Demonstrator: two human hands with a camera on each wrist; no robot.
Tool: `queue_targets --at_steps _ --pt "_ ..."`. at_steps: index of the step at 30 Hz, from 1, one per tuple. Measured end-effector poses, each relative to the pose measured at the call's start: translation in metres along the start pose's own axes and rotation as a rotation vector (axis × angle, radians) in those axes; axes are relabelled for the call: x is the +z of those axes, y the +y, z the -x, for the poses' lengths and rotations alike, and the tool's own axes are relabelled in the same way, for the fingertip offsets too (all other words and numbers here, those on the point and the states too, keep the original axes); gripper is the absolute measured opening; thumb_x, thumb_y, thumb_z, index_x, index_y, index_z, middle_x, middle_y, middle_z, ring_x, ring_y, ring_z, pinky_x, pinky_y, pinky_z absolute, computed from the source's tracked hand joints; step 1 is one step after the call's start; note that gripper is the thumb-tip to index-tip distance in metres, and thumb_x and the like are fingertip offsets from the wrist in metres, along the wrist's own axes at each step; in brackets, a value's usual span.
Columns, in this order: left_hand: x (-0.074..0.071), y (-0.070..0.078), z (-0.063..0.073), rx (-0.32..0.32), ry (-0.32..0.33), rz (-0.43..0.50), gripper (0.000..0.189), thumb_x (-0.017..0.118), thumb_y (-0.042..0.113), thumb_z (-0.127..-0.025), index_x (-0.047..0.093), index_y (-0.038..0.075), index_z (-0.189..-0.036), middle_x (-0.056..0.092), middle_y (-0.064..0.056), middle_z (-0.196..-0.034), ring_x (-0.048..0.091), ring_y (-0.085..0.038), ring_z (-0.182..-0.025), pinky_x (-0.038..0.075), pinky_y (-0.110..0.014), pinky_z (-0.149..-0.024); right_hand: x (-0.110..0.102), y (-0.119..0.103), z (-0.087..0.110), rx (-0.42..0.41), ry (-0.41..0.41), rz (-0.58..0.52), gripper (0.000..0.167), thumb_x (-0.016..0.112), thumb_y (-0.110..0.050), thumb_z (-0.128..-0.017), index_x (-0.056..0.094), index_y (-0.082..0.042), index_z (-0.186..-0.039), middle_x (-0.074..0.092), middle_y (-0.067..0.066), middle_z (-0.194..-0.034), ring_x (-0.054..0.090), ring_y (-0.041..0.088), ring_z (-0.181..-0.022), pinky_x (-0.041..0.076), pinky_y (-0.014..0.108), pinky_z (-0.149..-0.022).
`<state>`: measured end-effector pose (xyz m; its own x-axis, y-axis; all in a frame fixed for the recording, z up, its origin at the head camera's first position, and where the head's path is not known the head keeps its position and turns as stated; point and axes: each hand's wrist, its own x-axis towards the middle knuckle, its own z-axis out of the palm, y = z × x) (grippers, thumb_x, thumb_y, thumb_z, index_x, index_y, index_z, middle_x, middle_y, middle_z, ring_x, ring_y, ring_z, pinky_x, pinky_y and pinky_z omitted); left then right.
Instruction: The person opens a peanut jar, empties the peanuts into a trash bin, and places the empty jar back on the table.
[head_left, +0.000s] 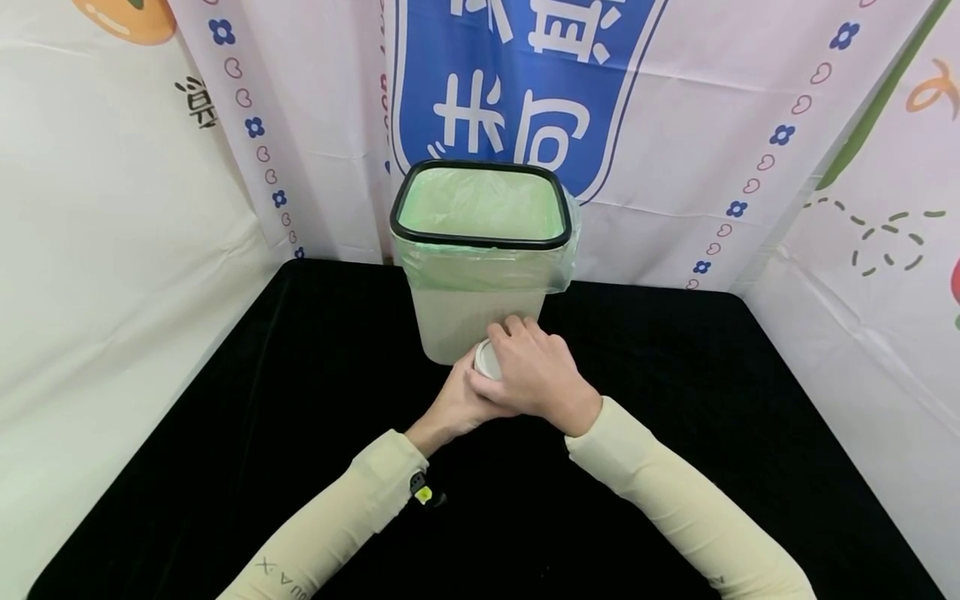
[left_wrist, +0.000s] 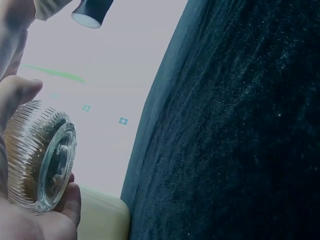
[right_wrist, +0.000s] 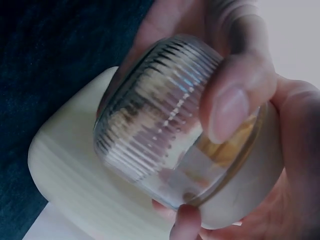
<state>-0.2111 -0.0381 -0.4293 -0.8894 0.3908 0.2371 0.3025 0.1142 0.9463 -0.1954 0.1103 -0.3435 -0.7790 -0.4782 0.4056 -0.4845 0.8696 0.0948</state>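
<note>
In the head view my left hand (head_left: pixel 461 402) and right hand (head_left: pixel 536 367) meet in front of the bin. The left hand holds a ribbed clear glass jar (right_wrist: pixel 155 110) around its body, its thumb along the side. Over the jar's mouth sits a white lid (head_left: pixel 487 362), and my right hand grips its edge with curled fingers. In the left wrist view the jar (left_wrist: pixel 30 155) is tipped on its side, its round base facing outward. Something brownish shows through the glass.
A pale bin (head_left: pixel 480 312) with a black rim and a green-tinted liner (head_left: pixel 487 271) stands just beyond the hands. Black cloth (head_left: pixel 675 400) covers the table. Printed fabric walls (head_left: pixel 675 125) enclose the back and sides. A small black-and-yellow device (head_left: pixel 422 487) is at the left cuff.
</note>
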Motion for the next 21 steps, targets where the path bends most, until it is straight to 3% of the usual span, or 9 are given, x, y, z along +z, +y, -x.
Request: queue_targets --at_steps 11,21 --pt "-0.0032 0.0016 0.0 -0.022 -0.049 0.046 0.091 0.086 0.007 -0.085 0.037 0.013 -0.162 0.053 -0.012 -0.155 0.057 -0.033 -0.136 0.052 -0.051 -0.111 0.0015 0.003 -0.0008 -0.07 0.054 -0.019 0.045 0.065 -0.054 -0.091 0.073 -0.011 -0.098 0.068 0.01 -0.09 0.066 0.03 -0.079 0.057 0.045 -0.051" --pt "-0.0045 0.0031 0.0013 -0.025 -0.047 0.041 0.092 0.088 0.008 -0.083 0.039 0.012 -0.16 0.054 -0.012 -0.154 0.058 -0.032 -0.135 0.052 -0.05 -0.112 0.0028 0.0033 -0.0012 -0.09 0.063 -0.025 0.045 0.065 -0.055 -0.091 0.073 -0.011 -0.098 0.067 0.009 -0.09 0.066 0.029 -0.079 0.057 0.045 -0.052"
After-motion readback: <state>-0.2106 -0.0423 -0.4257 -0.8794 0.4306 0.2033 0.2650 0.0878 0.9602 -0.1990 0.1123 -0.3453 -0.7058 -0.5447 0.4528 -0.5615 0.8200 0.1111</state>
